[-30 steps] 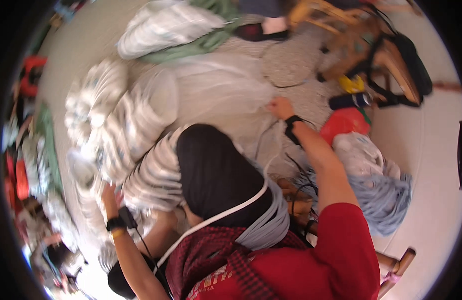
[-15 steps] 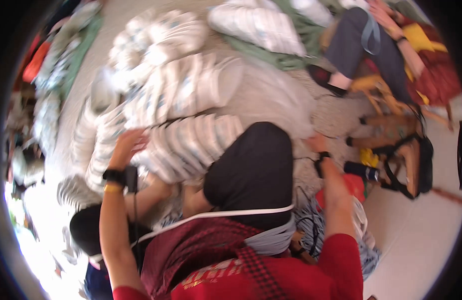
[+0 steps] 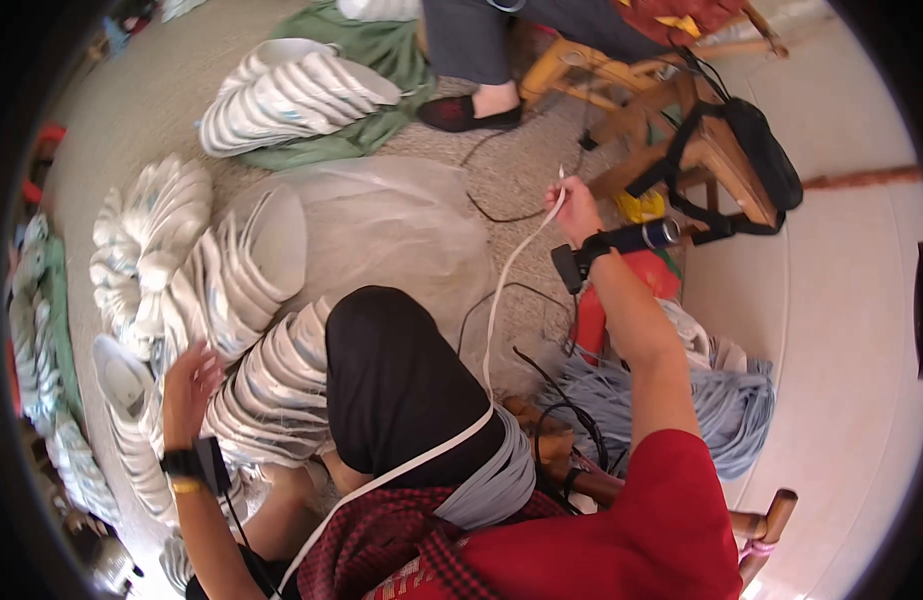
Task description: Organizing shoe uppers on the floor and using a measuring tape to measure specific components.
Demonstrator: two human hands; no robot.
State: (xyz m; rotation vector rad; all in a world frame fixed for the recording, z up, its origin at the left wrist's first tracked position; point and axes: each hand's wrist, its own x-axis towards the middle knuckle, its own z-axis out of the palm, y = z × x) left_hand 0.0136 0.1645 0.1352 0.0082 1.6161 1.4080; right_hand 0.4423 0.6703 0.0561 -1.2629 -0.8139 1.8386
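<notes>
My right hand (image 3: 578, 212), stretched out to the far right, pinches the end of a long white cord (image 3: 494, 335). The cord runs down over my dark-clad knee and across my lap. Over on the left, my left hand (image 3: 191, 385) has its fingers apart, slightly blurred, beside a row of nested white curved pieces (image 3: 271, 395) with pale blue marks. Nothing shows in that hand. A looped bundle of grey-blue strips (image 3: 491, 470) lies on my lap by the cord.
More nested white stacks (image 3: 246, 265) lie left, one (image 3: 296, 100) on green cloth. A plastic sheet (image 3: 391, 220) covers the floor ahead. Another person's shoe (image 3: 468, 114), a wooden stool (image 3: 716, 150) with a black bag (image 3: 761, 150), and a grey-blue strip pile (image 3: 671, 400) are around.
My view has turned right. My right hand has come up and forward, the white cord's end now visible in it. My left hand stays beside the white stacks.
</notes>
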